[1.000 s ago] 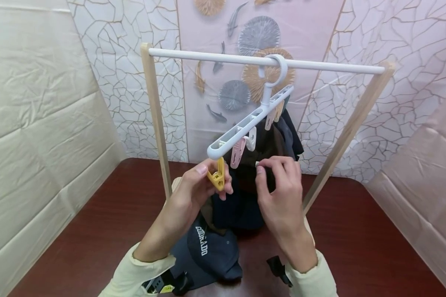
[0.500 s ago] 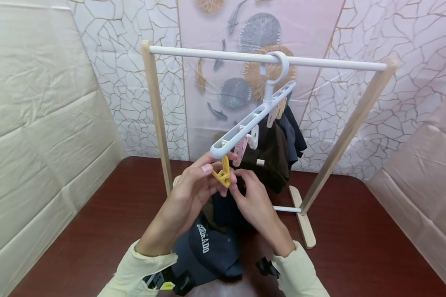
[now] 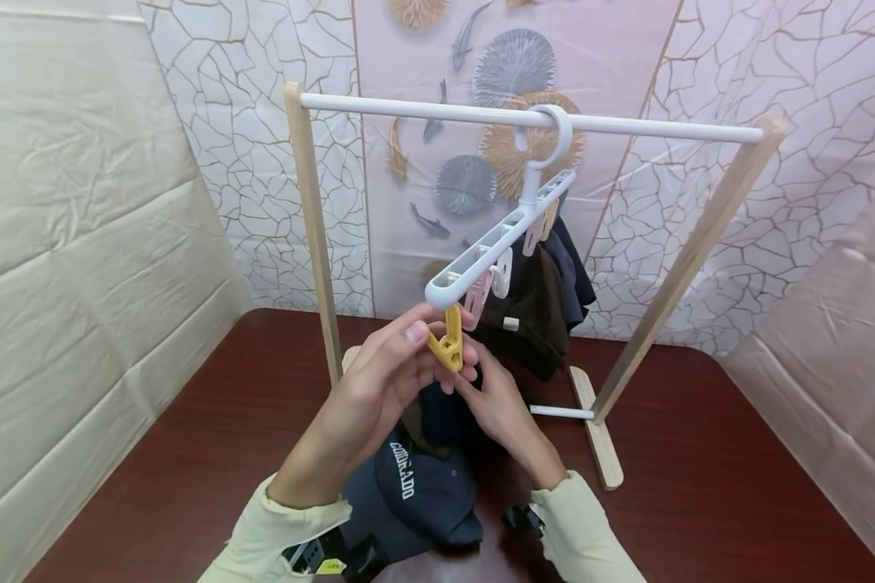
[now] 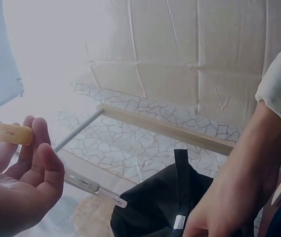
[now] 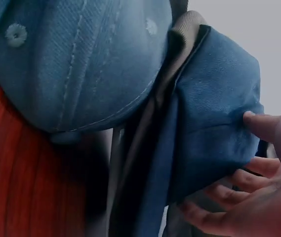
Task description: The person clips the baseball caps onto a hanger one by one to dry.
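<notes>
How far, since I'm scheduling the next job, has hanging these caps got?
Apparently done: the brown cap hangs below the hanger, bluish fabric behind it. In hand: the left hand pinches the yellow clip; the right hand grips a navy cap, apparently unclipped. Remaining: likely clipping that, then the lettered cap lying on the table.

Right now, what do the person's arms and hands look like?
Left hand and right hand: no gloves. Left sleeve and right sleeve: pale cream. A black device with a yellow label sits at the left cuff; another black device shows at the right.
</notes>
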`<action>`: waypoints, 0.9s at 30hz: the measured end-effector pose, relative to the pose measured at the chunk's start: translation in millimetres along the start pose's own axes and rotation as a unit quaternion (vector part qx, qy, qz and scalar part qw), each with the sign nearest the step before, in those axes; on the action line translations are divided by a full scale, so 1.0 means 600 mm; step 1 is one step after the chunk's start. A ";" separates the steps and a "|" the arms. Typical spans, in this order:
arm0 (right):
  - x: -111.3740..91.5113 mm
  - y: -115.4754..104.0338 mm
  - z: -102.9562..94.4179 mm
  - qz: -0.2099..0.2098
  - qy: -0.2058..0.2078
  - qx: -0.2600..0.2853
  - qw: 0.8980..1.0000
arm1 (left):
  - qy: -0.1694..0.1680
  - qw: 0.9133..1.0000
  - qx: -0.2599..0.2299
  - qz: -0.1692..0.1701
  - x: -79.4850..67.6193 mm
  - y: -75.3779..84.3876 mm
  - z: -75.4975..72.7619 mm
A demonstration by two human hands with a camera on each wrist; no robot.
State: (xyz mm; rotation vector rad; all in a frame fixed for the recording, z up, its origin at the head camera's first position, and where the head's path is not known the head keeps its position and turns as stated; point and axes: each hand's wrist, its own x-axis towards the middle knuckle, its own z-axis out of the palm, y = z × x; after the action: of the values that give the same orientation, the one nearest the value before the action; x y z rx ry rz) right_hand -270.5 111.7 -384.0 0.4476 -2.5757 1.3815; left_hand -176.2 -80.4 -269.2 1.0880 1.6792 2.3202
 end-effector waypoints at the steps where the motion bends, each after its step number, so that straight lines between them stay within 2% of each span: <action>1: 0.001 0.002 0.001 -0.001 0.006 0.000 1.000 | -0.001 1.000 0.001 0.001 0.000 0.001 0.000; 9: 0.004 0.005 0.000 -0.010 0.051 -0.038 0.998 | -0.007 0.999 -0.006 0.038 0.000 0.003 -0.008; 13: 0.003 0.006 -0.007 -0.010 0.072 -0.054 0.996 | -0.004 0.999 -0.026 0.038 -0.001 0.002 -0.010; 16: 0.002 0.006 -0.013 -0.008 0.081 -0.059 0.995 | 0.015 0.998 -0.046 0.041 -0.002 0.002 -0.008; 19: 0.001 0.005 -0.018 -0.002 0.084 -0.059 0.995 | 0.044 0.996 -0.051 0.059 0.000 0.002 -0.007; 27: 0.004 0.006 -0.026 0.003 0.061 -0.033 0.998 | 0.111 0.985 0.005 0.135 0.001 0.011 -0.011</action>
State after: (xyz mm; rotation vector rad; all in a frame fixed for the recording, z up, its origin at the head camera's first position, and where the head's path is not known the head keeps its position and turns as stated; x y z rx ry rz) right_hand -273.4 126.1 -377.7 0.3342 -2.5185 1.2785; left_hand -178.5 -88.3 -264.1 1.1597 1.7093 2.6941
